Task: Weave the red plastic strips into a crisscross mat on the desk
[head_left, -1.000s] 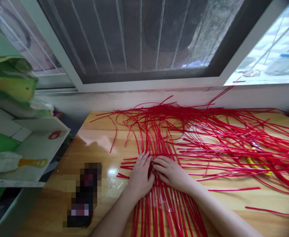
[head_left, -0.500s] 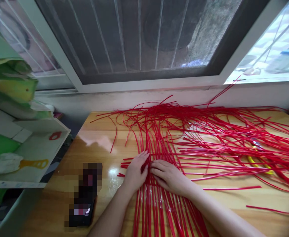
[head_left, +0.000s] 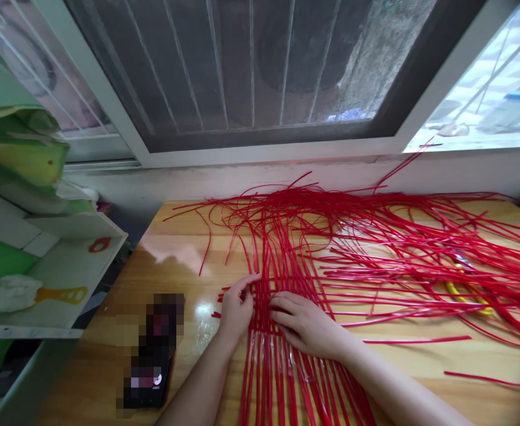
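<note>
Red plastic strips cross over and under each other in a woven patch (head_left: pixel 263 299) on the wooden table. At its left edge is my left hand (head_left: pixel 236 307), with a gap between thumb and index finger and the fingertips touching the outer strips. My right hand (head_left: pixel 302 319) lies palm down over the right part of the patch, its fingers stretched toward the middle. Long strips (head_left: pixel 281 384) run from the weave toward me, with clear tape (head_left: pixel 302 364) across them. Both palms hide some of the weave.
Loose red strips (head_left: pixel 410 236) lie tangled at the back and right. Among them are yellow-handled pliers or scissors (head_left: pixel 457 290). A partly blurred black phone (head_left: pixel 153 361) lies on the left. Beyond the table (head_left: pixel 126 307) are a window frame (head_left: pixel 268 152) and a shelf (head_left: pixel 60 296).
My left hand has drawn slightly left, off the middle of the weave, so more crossed strips show. My right hand has barely moved.
</note>
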Tool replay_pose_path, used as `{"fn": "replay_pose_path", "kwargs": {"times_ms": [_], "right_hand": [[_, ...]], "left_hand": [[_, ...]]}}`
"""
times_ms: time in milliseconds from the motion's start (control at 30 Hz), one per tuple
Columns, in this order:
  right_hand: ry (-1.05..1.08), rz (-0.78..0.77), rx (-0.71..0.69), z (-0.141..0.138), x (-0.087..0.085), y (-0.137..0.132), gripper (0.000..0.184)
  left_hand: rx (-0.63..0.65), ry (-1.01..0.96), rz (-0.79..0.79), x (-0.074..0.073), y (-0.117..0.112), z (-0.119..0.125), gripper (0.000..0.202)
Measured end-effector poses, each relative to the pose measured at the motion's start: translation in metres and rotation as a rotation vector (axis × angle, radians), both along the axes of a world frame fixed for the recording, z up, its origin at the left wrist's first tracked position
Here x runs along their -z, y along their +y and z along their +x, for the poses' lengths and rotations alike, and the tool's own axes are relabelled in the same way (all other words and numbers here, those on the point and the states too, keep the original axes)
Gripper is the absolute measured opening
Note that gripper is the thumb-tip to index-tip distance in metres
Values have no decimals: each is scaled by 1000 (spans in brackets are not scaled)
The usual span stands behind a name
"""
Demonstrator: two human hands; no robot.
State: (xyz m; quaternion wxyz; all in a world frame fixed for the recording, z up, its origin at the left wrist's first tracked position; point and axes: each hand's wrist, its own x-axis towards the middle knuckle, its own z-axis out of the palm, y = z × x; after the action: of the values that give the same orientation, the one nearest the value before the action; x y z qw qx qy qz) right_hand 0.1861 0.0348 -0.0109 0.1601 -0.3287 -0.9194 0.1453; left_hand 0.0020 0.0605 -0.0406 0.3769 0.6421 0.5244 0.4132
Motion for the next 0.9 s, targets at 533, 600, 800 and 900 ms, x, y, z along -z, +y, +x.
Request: {"fn": "replay_pose_path", "kwargs": {"times_ms": [533, 600, 800, 900], "right_hand": [[-40, 6, -34, -4, -5, 3, 23], [-49, -2, -49, -6, -4, 4, 21], [-67, -10, -39, -2, 0, 9, 17], [-55, -13, -25, -1, 0, 7, 17]], "left_hand": [[-41, 21, -5, -4, -2, 3, 43], [-44, 28, -1, -5, -2, 3, 42], [-44, 38, 3, -5, -2, 3, 41], [-43, 31, 7, -3, -2, 3, 43]]}}
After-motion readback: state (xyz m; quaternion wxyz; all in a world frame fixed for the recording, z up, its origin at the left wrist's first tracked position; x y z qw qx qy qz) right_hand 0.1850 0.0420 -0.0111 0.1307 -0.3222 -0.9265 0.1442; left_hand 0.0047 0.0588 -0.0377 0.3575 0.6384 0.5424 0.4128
